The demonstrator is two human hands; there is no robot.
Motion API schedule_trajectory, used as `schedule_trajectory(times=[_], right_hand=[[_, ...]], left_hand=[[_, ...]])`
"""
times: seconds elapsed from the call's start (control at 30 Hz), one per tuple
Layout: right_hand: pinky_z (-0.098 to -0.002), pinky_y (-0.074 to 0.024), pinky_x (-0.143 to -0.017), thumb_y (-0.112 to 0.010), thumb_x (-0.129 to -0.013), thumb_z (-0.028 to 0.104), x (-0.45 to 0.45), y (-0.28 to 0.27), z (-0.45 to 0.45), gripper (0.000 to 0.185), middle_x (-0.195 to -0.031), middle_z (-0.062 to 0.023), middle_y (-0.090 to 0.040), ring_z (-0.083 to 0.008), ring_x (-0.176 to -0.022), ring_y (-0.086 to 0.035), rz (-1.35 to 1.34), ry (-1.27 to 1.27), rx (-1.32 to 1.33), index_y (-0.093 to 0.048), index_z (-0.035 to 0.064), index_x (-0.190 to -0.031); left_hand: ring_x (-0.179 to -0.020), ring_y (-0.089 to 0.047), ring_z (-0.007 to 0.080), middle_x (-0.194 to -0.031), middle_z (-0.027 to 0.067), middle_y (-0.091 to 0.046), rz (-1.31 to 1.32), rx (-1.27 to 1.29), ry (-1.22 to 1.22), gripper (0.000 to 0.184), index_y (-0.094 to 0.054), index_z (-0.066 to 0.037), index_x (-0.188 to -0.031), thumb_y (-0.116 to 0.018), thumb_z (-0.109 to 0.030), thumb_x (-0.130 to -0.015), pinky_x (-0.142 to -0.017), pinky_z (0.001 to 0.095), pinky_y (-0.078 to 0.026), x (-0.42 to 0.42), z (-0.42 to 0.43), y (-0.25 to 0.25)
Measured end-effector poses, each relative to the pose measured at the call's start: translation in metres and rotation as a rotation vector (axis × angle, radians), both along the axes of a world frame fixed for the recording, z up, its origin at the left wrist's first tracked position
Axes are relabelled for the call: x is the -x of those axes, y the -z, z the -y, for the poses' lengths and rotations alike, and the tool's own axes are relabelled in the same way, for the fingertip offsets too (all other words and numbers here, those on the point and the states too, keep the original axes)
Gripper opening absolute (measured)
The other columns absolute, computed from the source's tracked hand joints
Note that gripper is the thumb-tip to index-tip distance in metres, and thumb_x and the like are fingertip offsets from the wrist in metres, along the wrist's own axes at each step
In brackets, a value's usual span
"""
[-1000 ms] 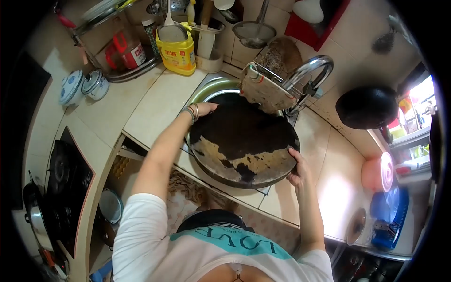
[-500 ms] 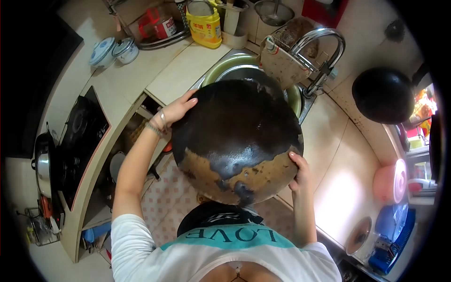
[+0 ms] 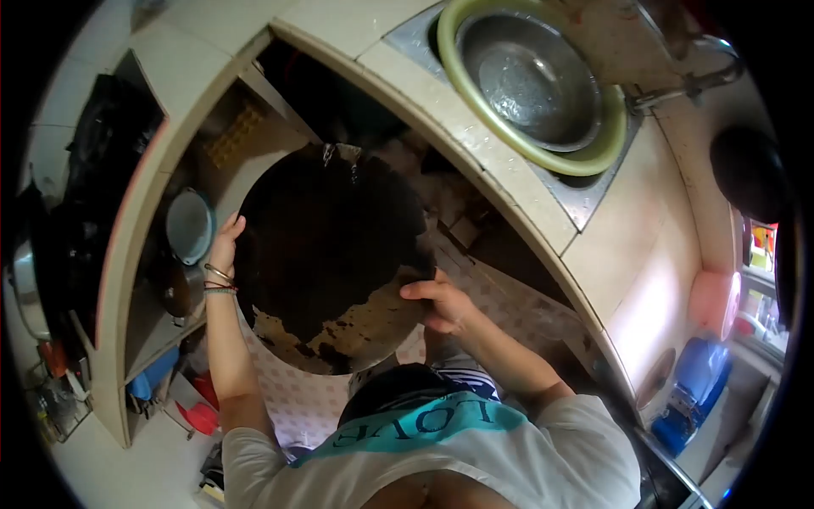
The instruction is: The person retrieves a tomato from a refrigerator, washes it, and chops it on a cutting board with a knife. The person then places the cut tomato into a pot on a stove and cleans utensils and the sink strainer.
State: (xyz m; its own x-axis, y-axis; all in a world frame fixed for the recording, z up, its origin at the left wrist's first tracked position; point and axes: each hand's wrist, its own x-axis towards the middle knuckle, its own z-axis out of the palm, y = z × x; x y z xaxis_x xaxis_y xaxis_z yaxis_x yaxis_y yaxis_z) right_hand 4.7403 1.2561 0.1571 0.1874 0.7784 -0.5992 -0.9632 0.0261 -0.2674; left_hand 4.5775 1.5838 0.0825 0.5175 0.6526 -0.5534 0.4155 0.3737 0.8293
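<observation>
Dark round pan [image 3: 331, 246] | left of green basin [image 3: 588, 160] | likely heavy, rigid, slippery; grip opposite edges | left hand [image 3: 224, 248], right hand [image 3: 443, 303]: both closed on edge

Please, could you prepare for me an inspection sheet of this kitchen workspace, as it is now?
Surface: tiled counter, with water drops near the green basin.
Job's things: pan, held off the counter; its visible face is mostly black, with a patchy tan area toward the person.
Clutter: pink tub and blue rack at the right; steel bowl inside the basin.
Hands: left hand grips the pan's left edge; right hand grips its right edge, thumb on the face.
Cables: nothing seen.
Surroundings: hob at the left; patterned floor below.
</observation>
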Motion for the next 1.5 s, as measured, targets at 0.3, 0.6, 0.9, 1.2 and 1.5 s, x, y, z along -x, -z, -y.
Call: schedule_trajectory(times=[0.3,0.6,0.9,1.2,1.5], right_hand=[[-0.0309,-0.0425,-0.083,-0.062,-0.066,0.004,0.018,0.152,0.047,0.039,-0.102,-0.0098,-0.056,-0.0202,-0.097,-0.051,-0.084,-0.028,0.531,-0.052,-0.0026,-0.103],[-0.0314,-0.0462,-0.068,-0.064,-0.065,0.007,0.001,0.242,0.161,0.022,-0.082,-0.0082,-0.057,-0.0225,-0.075,-0.055,0.142,0.173,1.041,-0.057,-0.0001,-0.085],[-0.0316,-0.0465,-0.073,-0.068,-0.064,0.011,-0.069,0.329,0.219,0.014,-0.081,-0.0046,-0.059,-0.0204,-0.078,-0.055,0.151,0.299,1.028,-0.061,0.0083,-0.075],[-0.0373,-0.0428,-0.078,-0.069,-0.059,0.016,-0.149,0.389,0.261,0.035,-0.099,-0.0064,-0.055,-0.022,-0.094,-0.048,0.37,0.199,1.064,-0.058,0.0131,-0.092],[-0.0383,-0.0413,-0.078,-0.068,-0.061,0.025,-0.258,0.445,0.282,0.048,-0.107,-0.0087,-0.05,-0.0226,-0.097,-0.047,0.733,0.135,1.215,-0.051,0.0122,-0.104]], left_hand=[[-0.084,-0.052,0.0171,-0.092,0.0053,-0.058,-0.333,-0.003,0.556,0.03,-0.053,-0.001,-0.108,-0.046,-0.022,-0.086,-0.077,0.0293,-0.041,-0.014,0.105,0.274],[-0.08,-0.055,0.0135,-0.088,0.0057,-0.059,-0.224,-0.017,0.628,0.021,-0.054,-0.003,-0.103,-0.049,-0.009,-0.083,-0.07,0.0245,-0.044,0.068,0.182,0.362],[-0.072,-0.059,0.0172,-0.087,0.0084,-0.06,-0.603,0.006,0.418,0.022,-0.055,-0.005,-0.096,-0.045,-0.017,-0.082,-0.057,0.0264,-0.046,0.261,0.153,0.386],[-0.065,-0.059,0.0152,-0.081,0.0055,-0.06,-0.444,0.403,0.025,0.025,-0.052,-0.006,-0.103,-0.046,-0.022,-0.085,-0.052,0.0227,-0.043,0.272,0.206,0.341],[-0.066,-0.059,0.0151,-0.083,0.006,-0.06,-0.749,0.47,-0.097,0.03,-0.052,-0.006,-0.101,-0.049,-0.029,-0.082,-0.052,0.025,-0.042,0.298,0.233,0.282]])
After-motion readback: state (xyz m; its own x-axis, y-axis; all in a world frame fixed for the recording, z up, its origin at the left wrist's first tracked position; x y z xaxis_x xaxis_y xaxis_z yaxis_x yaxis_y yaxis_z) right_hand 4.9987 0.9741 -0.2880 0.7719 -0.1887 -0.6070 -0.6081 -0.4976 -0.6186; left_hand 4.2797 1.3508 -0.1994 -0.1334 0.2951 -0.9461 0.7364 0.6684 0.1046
